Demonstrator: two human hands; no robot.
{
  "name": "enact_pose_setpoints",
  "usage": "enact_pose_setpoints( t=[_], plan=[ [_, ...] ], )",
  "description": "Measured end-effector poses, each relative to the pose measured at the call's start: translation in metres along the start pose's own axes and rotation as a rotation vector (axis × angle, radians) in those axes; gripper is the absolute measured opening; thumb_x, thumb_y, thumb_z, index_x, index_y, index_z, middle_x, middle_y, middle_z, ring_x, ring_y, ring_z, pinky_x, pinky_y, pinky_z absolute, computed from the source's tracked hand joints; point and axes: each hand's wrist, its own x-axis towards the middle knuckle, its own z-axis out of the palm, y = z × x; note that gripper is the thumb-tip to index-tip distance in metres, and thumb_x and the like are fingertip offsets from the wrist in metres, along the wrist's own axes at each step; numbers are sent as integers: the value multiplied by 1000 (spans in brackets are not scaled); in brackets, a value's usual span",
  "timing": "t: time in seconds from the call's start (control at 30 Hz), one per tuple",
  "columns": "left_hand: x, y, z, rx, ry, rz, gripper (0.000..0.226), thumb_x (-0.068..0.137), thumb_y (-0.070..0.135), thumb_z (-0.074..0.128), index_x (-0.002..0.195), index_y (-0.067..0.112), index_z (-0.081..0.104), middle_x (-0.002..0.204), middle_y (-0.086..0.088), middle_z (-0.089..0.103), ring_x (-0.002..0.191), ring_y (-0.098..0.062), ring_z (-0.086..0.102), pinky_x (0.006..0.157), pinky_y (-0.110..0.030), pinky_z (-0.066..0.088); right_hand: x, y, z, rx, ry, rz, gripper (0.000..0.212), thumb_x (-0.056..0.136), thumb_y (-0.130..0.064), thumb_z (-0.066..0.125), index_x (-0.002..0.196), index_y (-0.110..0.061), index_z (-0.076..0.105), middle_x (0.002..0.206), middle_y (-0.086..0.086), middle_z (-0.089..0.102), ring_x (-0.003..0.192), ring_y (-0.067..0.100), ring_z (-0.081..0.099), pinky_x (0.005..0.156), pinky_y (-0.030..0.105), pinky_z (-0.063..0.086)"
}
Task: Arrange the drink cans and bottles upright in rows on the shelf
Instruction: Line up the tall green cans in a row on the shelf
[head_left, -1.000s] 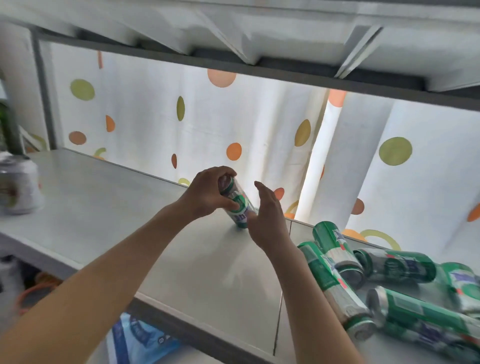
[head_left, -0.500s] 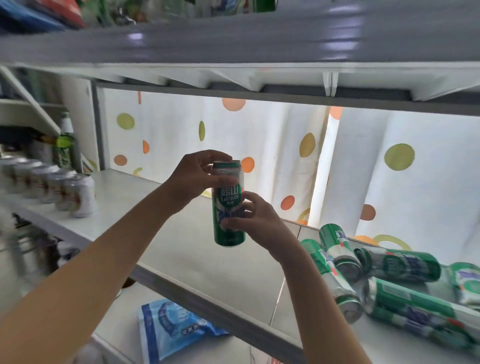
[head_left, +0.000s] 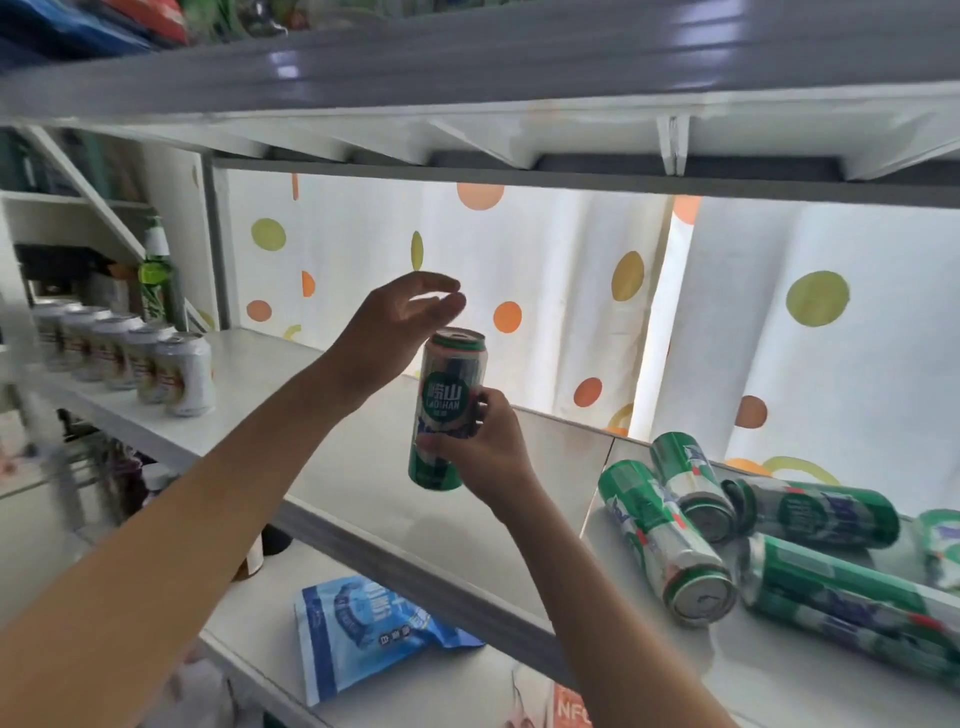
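Green can is upright in your right hand, fingers around its lower part; left hand is loose just above, w/o grip. Put it flat on shelf, then release.

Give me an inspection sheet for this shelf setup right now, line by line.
Surface: white shelf, mostly bare in the middle.
Job's things: green can held upright above the shelf; pile of green cans lying on their sides at right; row of silver cans upright at left.
Clutter: blue bag on the shelf below.
Grippers: right hand grips the green can; left hand open above its top.
Cables: nothing seen.
Surroundings: dotted curtain behind.
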Motion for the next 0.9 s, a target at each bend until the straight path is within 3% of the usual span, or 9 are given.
enact_pose_setpoints(
  t=[0.17, 0.27, 0.37, 0.5, 0.63, 0.77, 0.9],
  plan=[
    [-11, -25, -9, 191, -5, 11, 26, 93, 36, 59, 119, 32, 57, 133, 13, 53, 126, -5, 46, 99, -23, 38, 10, 7, 25, -13, 12, 12, 67, 66, -15, 88, 119, -15, 46, 112, 1, 61, 102, 19, 61, 90, 42, 57],
    [-17, -35, -15, 339, -2, 51, 27, 95, 35, 57, 122, 32, 54, 137, 16, 47, 123, -3, 44, 89, -7, 31, 13, 10, 32, -40, -40, 27, 68, 69, -13, 85, 122, -14, 43, 115, 1, 59, 106, 20, 59, 93, 39, 54],
    [-19, -41, -17, 427, 1, 72, 26, 97, 31, 53, 123, 29, 54, 136, 17, 45, 119, 2, 41, 88, -2, 29, 14, 17, 36, -43, -74, 53, 68, 70, -13, 85, 123, -15, 42, 119, 2, 59, 110, 21, 59, 95, 39, 54],
    [-17, -44, -12, 461, -41, 138, 24, 102, 23, 43, 119, 23, 61, 138, 7, 49, 128, -4, 42, 109, -26, 34, 14, 22, 36, -29, -93, 51, 66, 73, -12, 82, 122, -17, 38, 120, 3, 57, 112, 21, 58, 94, 38, 52],
    [-16, -34, -2, 531, -44, 200, 28, 103, 24, 39, 122, 22, 59, 140, 6, 48, 131, -10, 41, 110, -34, 35, 13, 21, 31, -5, -128, 63, 77, 71, -14, 84, 130, -21, 35, 128, 2, 54, 119, 24, 56, 100, 46, 51],
    [-19, -24, 13, 554, -37, 276, 29, 103, 22, 40, 125, 23, 58, 140, 9, 47, 132, -6, 38, 108, -26, 33, 11, 6, 5, -17, -118, -3, 107, 74, -12, 83, 153, -25, 13, 154, 3, 32, 138, 18, 35, 111, 42, 38],
    [-17, -16, 34, 504, -13, 352, 28, 102, 17, 41, 124, 21, 59, 135, 13, 50, 131, 4, 34, 103, -6, 22, 2, -8, -40, -230, 10, -155, 99, 83, -18, 77, 156, -19, 10, 162, 3, 20, 148, 15, 22, 118, 32, 25]
  ],
)
